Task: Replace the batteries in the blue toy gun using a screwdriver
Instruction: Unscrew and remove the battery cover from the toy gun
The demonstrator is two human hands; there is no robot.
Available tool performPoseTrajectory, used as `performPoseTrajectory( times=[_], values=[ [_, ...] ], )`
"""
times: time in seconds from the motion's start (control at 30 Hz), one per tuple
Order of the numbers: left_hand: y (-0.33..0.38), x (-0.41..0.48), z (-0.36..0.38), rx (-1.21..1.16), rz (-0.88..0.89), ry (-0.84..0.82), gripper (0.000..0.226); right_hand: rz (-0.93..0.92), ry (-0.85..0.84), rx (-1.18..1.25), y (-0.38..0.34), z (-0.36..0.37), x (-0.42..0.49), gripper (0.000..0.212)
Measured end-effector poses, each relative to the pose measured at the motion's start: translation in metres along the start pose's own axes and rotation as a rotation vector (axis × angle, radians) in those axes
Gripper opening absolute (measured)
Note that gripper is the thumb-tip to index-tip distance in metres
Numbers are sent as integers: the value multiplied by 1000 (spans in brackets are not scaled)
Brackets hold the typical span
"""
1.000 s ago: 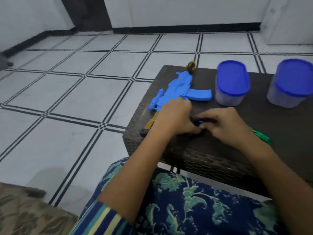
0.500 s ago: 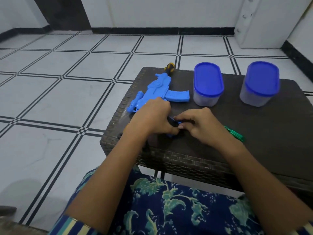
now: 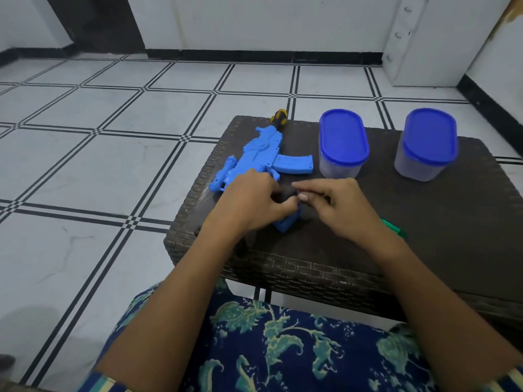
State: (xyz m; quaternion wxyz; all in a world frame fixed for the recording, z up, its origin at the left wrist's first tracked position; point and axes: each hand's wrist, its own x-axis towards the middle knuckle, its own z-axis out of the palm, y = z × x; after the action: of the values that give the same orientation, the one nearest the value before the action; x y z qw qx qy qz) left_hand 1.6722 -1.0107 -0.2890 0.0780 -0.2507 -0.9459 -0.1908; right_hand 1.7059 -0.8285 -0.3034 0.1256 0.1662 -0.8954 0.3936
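The blue toy gun (image 3: 261, 157) lies on the left part of a dark wicker table (image 3: 424, 222), muzzle toward the near left edge. Its grip (image 3: 285, 223) sticks out toward me between my hands. My left hand (image 3: 250, 203) is curled over the gun's rear and grip. Touching it from the right, my right hand (image 3: 338, 206) pinches a small dark piece (image 3: 285, 197) at the grip with thumb and fingers; I cannot tell what the piece is. A yellow-and-black screwdriver handle (image 3: 278, 116) shows at the table's far edge, behind the gun.
Two clear containers with blue lids (image 3: 342, 142) (image 3: 428, 142) stand at the back of the table. A green object (image 3: 392, 226) lies mostly hidden behind my right wrist. White tiled floor lies to the left; my lap in patterned blue cloth is below the table edge.
The view has swung right and the table now sits more in the middle. Both hands stay together at the gun's grip; the right fingers have shifted slightly on the dark piece.
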Motion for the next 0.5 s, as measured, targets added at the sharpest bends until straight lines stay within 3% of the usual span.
performPoseTrajectory(
  times=[0.17, 0.27, 0.4, 0.5],
  values=[
    [9, 0, 3, -123, -48, 258, 51, 57, -3, 122, -8, 3, -4, 55],
    [17, 4, 10, -313, -71, 296, 51, 24, 41, 114, -14, 10, -4, 55],
    [22, 5, 13, -528, -93, 248, 54, 41, 181, 11, -17, 10, -5, 38],
    [9, 3, 6, -399, 27, 41, 46, 109, 158, -81, -13, 2, -6, 25]
  ],
)
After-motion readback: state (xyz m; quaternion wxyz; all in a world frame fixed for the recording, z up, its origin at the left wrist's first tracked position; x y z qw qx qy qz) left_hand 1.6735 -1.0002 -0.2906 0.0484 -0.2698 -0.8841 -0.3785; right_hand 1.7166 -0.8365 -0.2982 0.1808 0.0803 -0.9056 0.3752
